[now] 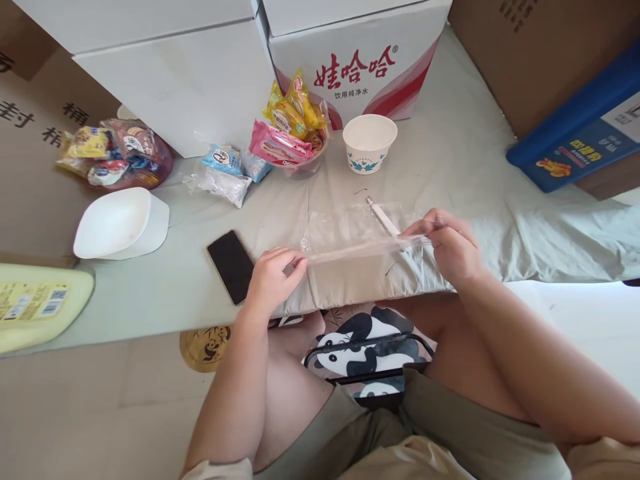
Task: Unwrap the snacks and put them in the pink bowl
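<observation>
Plastic film [356, 251], clear, thin and glossily creased, stretches on the near side of the white paper cup [370, 143]; the left hand [274, 277] pinches one end, the right hand [453, 248] clamps the other.

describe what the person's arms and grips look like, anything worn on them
The left grip and right grip are ungloved human hands. No watch or bracelet shows on either wrist. The left forearm and right forearm are bare; a beige left sleeve and right sleeve show at the bottom edge.
</observation>
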A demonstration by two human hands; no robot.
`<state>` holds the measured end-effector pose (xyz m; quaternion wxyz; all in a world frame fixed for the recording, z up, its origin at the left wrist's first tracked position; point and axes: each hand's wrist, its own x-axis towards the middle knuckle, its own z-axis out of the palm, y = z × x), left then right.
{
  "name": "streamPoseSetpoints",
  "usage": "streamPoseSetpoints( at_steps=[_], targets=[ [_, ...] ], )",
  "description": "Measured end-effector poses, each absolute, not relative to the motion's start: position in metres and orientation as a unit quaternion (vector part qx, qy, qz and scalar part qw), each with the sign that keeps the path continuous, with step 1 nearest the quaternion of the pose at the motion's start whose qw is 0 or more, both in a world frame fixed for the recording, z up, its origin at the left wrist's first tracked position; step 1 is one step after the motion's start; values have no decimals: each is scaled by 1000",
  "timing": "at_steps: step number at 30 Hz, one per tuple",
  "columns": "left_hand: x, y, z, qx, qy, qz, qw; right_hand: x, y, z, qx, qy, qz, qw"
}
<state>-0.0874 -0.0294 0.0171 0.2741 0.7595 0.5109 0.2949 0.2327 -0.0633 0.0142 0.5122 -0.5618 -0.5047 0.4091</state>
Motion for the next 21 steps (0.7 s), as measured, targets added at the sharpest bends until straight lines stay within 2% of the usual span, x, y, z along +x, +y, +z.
streamPoseSetpoints(
  at_steps=[4,6,8,14,18,21],
  targets=[
    [-82,-36,22,662,464,492,322,236,-60,6,-556,-483,408,540],
    [-77,-36,20,586,447,569,364,233,-59,7,-569,-492,416,511],
    [-72,-33,15,531,448,596,402,227,-60,12,-587,-495,430,474],
    [-77,-20,0,522,509,568,382,210,-59,23,-613,-466,446,456],
    [-82,-21,-1,545,499,498,454,209,-56,18,-637,-456,425,453],
    [-83,-23,1,585,513,429,460,210,-54,15,-659,-452,400,447]
  ],
)
